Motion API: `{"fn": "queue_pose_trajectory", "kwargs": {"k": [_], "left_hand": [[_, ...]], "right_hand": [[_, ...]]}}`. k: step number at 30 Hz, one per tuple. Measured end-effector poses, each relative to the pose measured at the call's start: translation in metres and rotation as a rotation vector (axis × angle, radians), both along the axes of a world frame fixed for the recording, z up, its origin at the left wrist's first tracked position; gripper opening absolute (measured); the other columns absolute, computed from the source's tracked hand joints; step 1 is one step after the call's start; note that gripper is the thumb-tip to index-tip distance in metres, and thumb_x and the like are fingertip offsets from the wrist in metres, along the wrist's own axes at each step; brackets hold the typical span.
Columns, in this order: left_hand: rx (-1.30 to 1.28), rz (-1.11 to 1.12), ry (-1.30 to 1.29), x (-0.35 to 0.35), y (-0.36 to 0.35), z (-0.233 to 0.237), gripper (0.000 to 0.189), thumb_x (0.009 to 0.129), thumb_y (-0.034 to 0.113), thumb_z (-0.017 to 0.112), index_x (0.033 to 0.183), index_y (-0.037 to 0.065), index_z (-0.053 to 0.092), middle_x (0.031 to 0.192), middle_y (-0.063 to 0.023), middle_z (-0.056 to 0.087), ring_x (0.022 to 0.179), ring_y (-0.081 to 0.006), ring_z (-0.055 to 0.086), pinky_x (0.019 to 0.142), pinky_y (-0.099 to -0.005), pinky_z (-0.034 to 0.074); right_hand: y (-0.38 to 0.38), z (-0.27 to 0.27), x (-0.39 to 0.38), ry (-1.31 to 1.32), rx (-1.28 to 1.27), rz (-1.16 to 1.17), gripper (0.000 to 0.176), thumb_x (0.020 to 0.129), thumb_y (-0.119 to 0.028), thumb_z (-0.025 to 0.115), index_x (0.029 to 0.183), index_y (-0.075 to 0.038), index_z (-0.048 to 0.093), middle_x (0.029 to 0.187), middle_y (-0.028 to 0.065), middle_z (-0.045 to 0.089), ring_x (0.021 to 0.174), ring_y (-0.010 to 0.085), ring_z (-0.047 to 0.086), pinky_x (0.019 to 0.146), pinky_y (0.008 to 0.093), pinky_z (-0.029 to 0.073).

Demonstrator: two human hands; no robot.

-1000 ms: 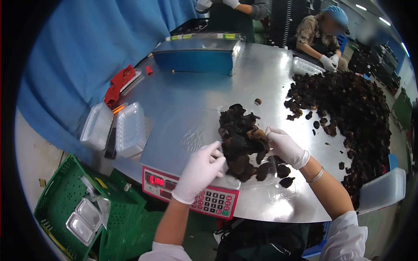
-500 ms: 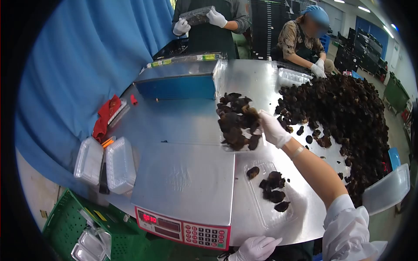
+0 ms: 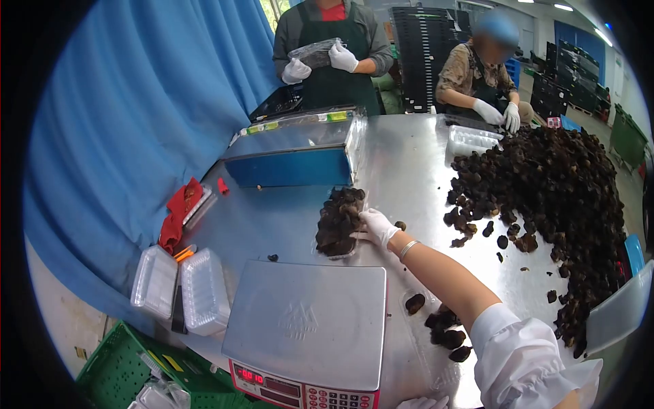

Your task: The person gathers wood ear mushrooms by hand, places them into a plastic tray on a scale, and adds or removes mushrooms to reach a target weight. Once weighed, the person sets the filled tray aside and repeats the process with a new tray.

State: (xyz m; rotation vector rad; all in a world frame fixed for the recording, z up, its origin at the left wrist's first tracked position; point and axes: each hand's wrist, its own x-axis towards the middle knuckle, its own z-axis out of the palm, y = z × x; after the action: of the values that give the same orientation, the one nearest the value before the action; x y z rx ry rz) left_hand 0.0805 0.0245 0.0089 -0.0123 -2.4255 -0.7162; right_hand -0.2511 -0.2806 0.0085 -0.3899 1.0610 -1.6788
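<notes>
My right hand [image 3: 376,228], in a white glove, grips the right edge of a clear plastic tray [image 3: 340,256] heaped with dark dried-looking mushrooms [image 3: 339,221]. The tray sits on the metal table, behind the scale [image 3: 306,300]. The scale's platform is bare and its red display reads -0.010. My gloved left hand [image 3: 424,403] shows only in part at the bottom edge, fingers stretched out. A second clear tray [image 3: 426,354] with several loose mushrooms [image 3: 447,339] lies right of the scale, partly behind my right forearm.
A large mushroom pile [image 3: 545,184] covers the table's right side. A blue-fronted wrapping box [image 3: 289,168] stands at the back. Empty clear trays [image 3: 204,290] are at the left, above a green crate [image 3: 129,368]. Two gloved co-workers are across the table; one holds a wrapped pack [image 3: 317,53].
My right hand has set the mushroom tray down behind the scale, left of where it was. The display went from 0.030 to -0.010. The view has shifted, leaving less of my left hand visible.
</notes>
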Motion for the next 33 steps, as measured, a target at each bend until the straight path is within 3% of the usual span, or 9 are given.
{"fn": "queue_pose_trajectory", "kwargs": {"k": [5,9,10,11,13,22,26,31,33], "left_hand": [[0.072,0.029,0.01,0.0,0.002,-0.001,0.025,0.08,0.012,0.072,0.104,0.005,0.07,0.067,-0.004,0.055,0.056,-0.0234,0.057,0.05,-0.0382,0.047],[0.092,0.082,0.119,-0.008,0.006,0.001,0.022,0.081,0.01,0.073,0.102,0.007,0.072,0.067,-0.0066,0.058,0.056,-0.0265,0.059,0.05,-0.0406,0.048],[0.062,0.12,0.127,-0.01,0.006,0.002,0.02,0.082,0.011,0.072,0.102,0.007,0.072,0.068,-0.0072,0.059,0.056,-0.0265,0.06,0.051,-0.0405,0.049],[0.034,0.117,0.131,-0.01,0.006,0.002,0.018,0.084,0.01,0.072,0.102,0.008,0.073,0.069,-0.0082,0.061,0.057,-0.0268,0.06,0.051,-0.0407,0.049],[0.006,0.043,0.145,-0.009,0.006,-0.003,0.016,0.085,0.01,0.071,0.101,0.008,0.074,0.07,-0.0092,0.062,0.058,-0.0271,0.061,0.051,-0.0408,0.049],[0.055,0.176,0.048,-0.006,0.012,-0.002,0.011,0.09,0.007,0.066,0.097,0.008,0.074,0.077,-0.011,0.064,0.067,-0.031,0.062,0.059,-0.042,0.051],[0.118,0.176,0.121,-0.005,0.011,0.002,0.007,0.089,0.005,0.067,0.093,0.006,0.073,0.071,-0.0114,0.059,0.061,-0.033,0.058,0.057,-0.0408,0.05],[0.281,0.309,-0.069,-0.015,0.014,0.021,0.029,0.079,0.017,0.082,0.102,0.005,0.069,0.12,-0.0204,0.053,0.102,-0.0354,0.055,0.088,-0.0437,0.05],[0.147,0.289,-0.095,-0.021,0.016,0.02,0.029,0.079,0.018,0.083,0.102,0.005,0.07,0.12,-0.0209,0.054,0.105,-0.0372,0.056,0.089,-0.0455,0.05]], "right_hand": [[0.001,0.007,-0.004,0.144,0.201,0.003,0.026,0.099,-0.015,0.053,0.123,-0.004,0.055,0.114,0.0133,0.063,0.108,0.0316,0.064,0.087,0.0496,0.059],[0.033,0.034,-0.004,1.429,0.315,0.073,0.021,0.081,-0.017,0.063,0.091,-0.004,0.076,0.098,0.0202,0.072,0.101,0.0365,0.068,0.087,0.0444,0.054],[0.057,0.06,0.005,1.966,0.528,0.264,0.022,0.081,-0.017,0.062,0.095,-0.009,0.077,0.106,0.0162,0.071,0.105,0.0356,0.066,0.091,0.0442,0.053],[0.072,0.063,0.006,2.138,0.634,0.231,0.023,0.084,-0.016,0.061,0.101,-0.012,0.075,0.112,0.0144,0.069,0.112,0.0348,0.063,0.096,0.0445,0.051],[0.094,0.037,-0.01,1.84,0.388,0.115,0.025,0.088,-0.016,0.06,0.108,-0.006,0.072,0.119,0.0191,0.066,0.115,0.0334,0.063,0.095,0.0473,0.052],[0.221,0.024,-0.088,1.823,0.43,0.181,0.016,0.082,0.002,0.059,0.094,-0.003,0.067,0.099,0.0179,0.063,0.097,0.0377,0.063,0.085,0.0436,0.052],[0.331,0.057,-0.061,1.604,0.086,-0.237,0.015,0.082,0.007,0.053,0.091,-0.002,0.061,0.1,0.0156,0.06,0.099,0.0329,0.058,0.086,0.041,0.048],[0.502,0.045,-0.035,1.562,0.531,-0.442,0.02,0.085,0.001,0.057,0.1,-0.006,0.067,0.101,0.0143,0.061,0.101,0.0328,0.059,0.09,0.0413,0.049],[0.548,0.035,-0.022,1.63,0.75,-0.534,0.019,0.086,-0.005,0.06,0.102,-0.008,0.069,0.101,0.0142,0.063,0.102,0.0331,0.059,0.091,0.0424,0.047]]}}
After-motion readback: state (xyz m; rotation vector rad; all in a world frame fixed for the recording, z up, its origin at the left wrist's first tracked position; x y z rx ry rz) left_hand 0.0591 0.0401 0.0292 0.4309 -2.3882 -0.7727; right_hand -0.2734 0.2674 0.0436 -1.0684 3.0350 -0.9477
